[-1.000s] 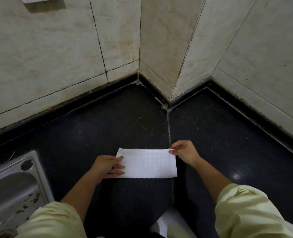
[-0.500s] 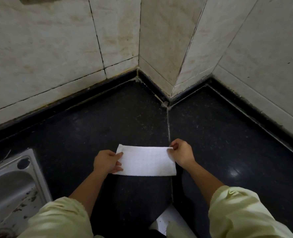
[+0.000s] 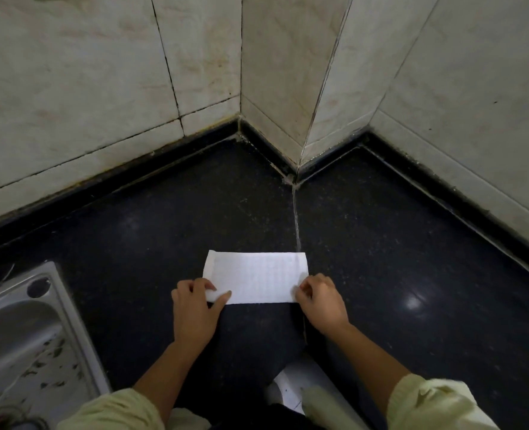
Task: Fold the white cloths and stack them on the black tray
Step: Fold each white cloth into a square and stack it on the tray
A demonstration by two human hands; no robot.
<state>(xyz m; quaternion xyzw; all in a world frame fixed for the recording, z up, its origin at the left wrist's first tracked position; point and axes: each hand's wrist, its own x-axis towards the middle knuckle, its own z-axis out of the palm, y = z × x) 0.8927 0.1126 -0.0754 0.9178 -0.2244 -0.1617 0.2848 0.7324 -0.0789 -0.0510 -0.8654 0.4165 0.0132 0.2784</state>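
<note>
— Where do we find the white cloth (image 3: 257,276)?

— Flat on the dark counter (image 3: 412,243), a folded rectangle. It stretches away from both sets of fingertips toward the tiled wall (image 3: 71,88). Its near edge runs straight from one hand's fingers across to the other's.

— And what do we make of the left hand (image 3: 195,308)?

— Its fingers are curled over the near-left corner. The thumb lies on top of the cloth and points inward, and a fold of white shows between thumb and fingers, so we read it as pinching that corner.

— The right hand (image 3: 320,301)?

— Much the same at the near-right corner. The fingers are bent with their tips down on the cloth's edge, gripping it. We cannot see the underside of the grip.

— What lies beyond the fingers?

— A pale seam (image 3: 297,231) in the counter runs from the wall corner down past the cloth's right end, just beside the right fingertips. Well off to the outer side of the left fingers, a steel sink (image 3: 15,330) is set into the counter, with dark flecks in its basin.

— And behind the hands?

— Bare forearms lead back to pale yellow-green sleeves (image 3: 437,405). Between the forearms, near the lower edge, sits a white shape (image 3: 288,389). We cannot tell what it is.
</note>
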